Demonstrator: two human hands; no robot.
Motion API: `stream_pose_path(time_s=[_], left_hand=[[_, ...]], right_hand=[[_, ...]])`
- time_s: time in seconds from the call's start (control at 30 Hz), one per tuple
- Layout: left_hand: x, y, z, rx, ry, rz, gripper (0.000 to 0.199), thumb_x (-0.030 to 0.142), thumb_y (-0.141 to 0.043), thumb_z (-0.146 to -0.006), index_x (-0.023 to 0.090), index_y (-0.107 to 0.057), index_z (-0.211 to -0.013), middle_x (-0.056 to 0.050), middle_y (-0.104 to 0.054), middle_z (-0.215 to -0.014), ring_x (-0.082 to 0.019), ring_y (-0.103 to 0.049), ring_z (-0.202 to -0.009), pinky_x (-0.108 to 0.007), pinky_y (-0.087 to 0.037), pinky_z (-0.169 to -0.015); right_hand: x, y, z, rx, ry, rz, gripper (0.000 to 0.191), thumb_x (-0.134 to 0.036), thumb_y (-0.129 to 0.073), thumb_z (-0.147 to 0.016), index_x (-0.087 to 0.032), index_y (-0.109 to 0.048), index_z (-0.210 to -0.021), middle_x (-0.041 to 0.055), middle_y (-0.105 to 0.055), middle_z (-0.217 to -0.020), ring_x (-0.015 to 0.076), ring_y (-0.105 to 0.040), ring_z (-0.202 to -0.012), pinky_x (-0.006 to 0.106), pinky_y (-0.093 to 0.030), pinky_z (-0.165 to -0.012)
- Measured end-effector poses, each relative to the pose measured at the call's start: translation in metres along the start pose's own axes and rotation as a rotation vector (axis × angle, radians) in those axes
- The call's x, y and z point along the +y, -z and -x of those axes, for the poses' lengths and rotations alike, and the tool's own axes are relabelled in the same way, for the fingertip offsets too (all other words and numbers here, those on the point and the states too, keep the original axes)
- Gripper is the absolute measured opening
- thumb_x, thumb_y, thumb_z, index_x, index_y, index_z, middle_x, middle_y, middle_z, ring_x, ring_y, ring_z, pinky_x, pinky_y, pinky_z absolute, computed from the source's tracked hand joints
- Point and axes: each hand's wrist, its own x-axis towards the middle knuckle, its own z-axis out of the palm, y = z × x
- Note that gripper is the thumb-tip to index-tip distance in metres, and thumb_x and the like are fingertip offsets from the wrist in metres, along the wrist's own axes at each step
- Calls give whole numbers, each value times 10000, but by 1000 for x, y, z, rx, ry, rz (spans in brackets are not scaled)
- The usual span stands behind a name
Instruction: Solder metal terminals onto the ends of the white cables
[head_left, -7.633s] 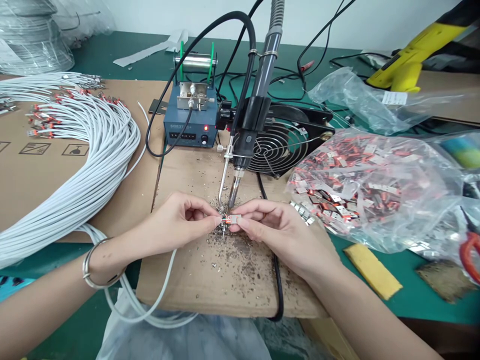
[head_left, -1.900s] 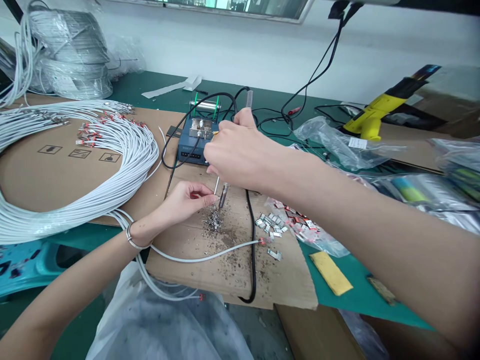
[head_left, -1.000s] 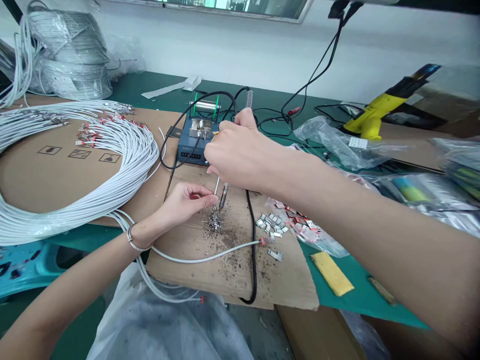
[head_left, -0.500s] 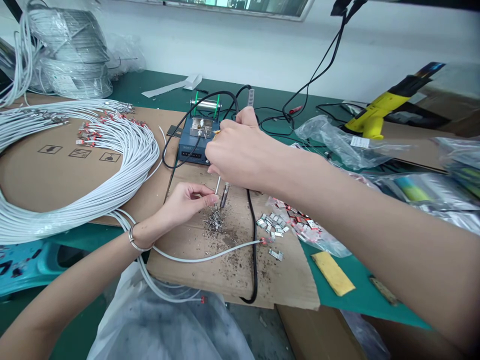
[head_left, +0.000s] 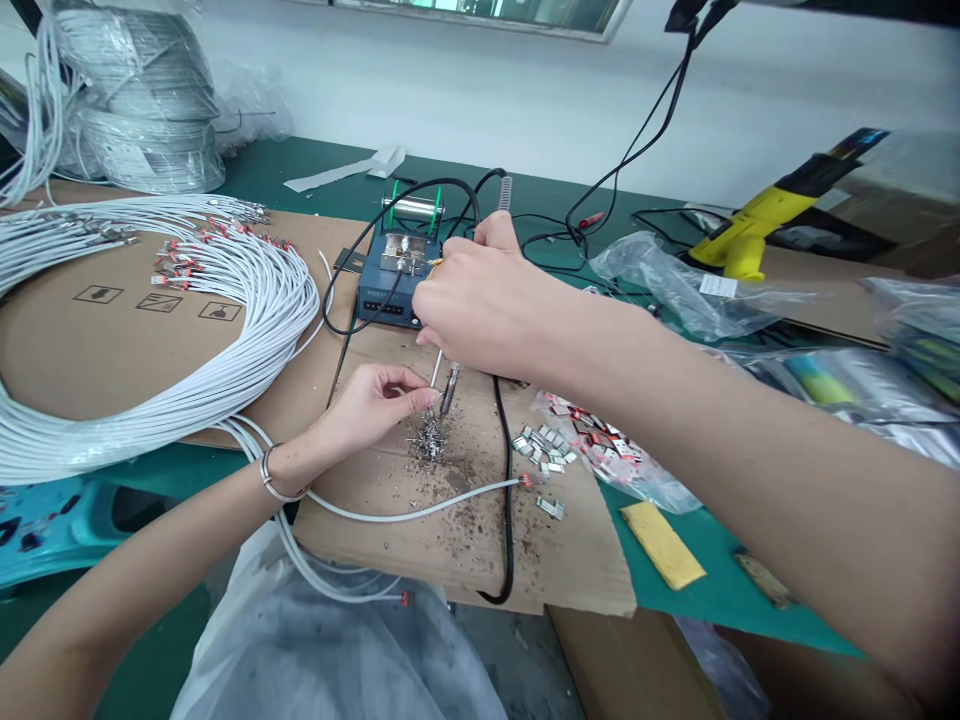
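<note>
My right hand (head_left: 469, 290) is closed around a soldering iron, whose coiled cord sleeve (head_left: 505, 193) rises above the fist. Below the fist, the iron's metal tip (head_left: 450, 388) slants down toward a pile of solder scraps (head_left: 430, 438). My left hand (head_left: 379, 405) is pinched shut at the lower end of a thin white cable (head_left: 436, 370), just left of the iron tip. The cable's upper part disappears behind my right hand. In front, another white cable (head_left: 412, 517) with a red-and-clear connector (head_left: 529, 481) lies across the cardboard (head_left: 360, 550).
Bundled white cables (head_left: 262, 370) lie at left, near wrapped cable spools (head_left: 142, 100). Behind my hands stands a blue soldering station (head_left: 382, 300) with a solder reel (head_left: 412, 209). Metal connector shells (head_left: 544, 447), a bag of red-and-white parts (head_left: 611, 445), a yellow sponge (head_left: 664, 545) and a yellow tool (head_left: 742, 225) lie right.
Both hands hold nearly the same pose over the scraps. The view has shifted very slightly; nothing has been taken up or let go.
</note>
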Motion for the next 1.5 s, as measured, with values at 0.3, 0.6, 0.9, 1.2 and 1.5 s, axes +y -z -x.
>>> stream_pose_path(time_s=[0.3, 0.6, 0.9, 1.2, 1.5], left_hand=[[1, -1, 2, -10, 9, -10, 281, 326, -610, -727, 54, -628, -796, -53, -603, -729, -78, -472, -598, -195, -358, -560], [3, -3, 1, 9, 20, 23, 255, 302, -642, -696, 58, -618, -766, -40, -601, -713, -70, -476, -597, -182, -369, -573], [-1, -2, 2, 11, 12, 13, 267, 320, -636, -714, 64, -625, -785, -44, -594, -716, -72, -461, -588, -192, -352, -558], [-4, -2, 2, 2, 16, 33, 286, 340, -634, -718, 63, -616, -788, -46, -587, -717, -82, -467, -605, -203, -360, -573], [-3, -3, 4, -3, 15, 45, 279, 342, -633, -722, 68, -611, -772, -40, -594, -723, -74, -479, -621, -186, -371, -594]], right_hand=[[-1, 1, -1, -21, -6, 3, 231, -67, -411, -777, -84, -575, -615, 89, -472, -579, 285, -491, -874, 428, -259, -766], [-1, 3, 0, -31, -4, 7, 192, -63, -422, -760, -84, -608, -718, 91, -491, -591, 294, -493, -886, 426, -265, -760], [0, 1, 0, 16, 12, 8, 194, -90, -432, -761, -90, -618, -815, 99, -518, -646, 283, -505, -849, 415, -268, -741], [0, 1, 0, -4, 8, 38, 190, -82, -445, -724, -92, -619, -800, 89, -509, -621, 255, -492, -797, 399, -256, -725], [0, 0, 1, 2, 17, 38, 164, -80, -439, -725, -95, -601, -705, 74, -449, -531, 250, -484, -766, 385, -246, -707]])
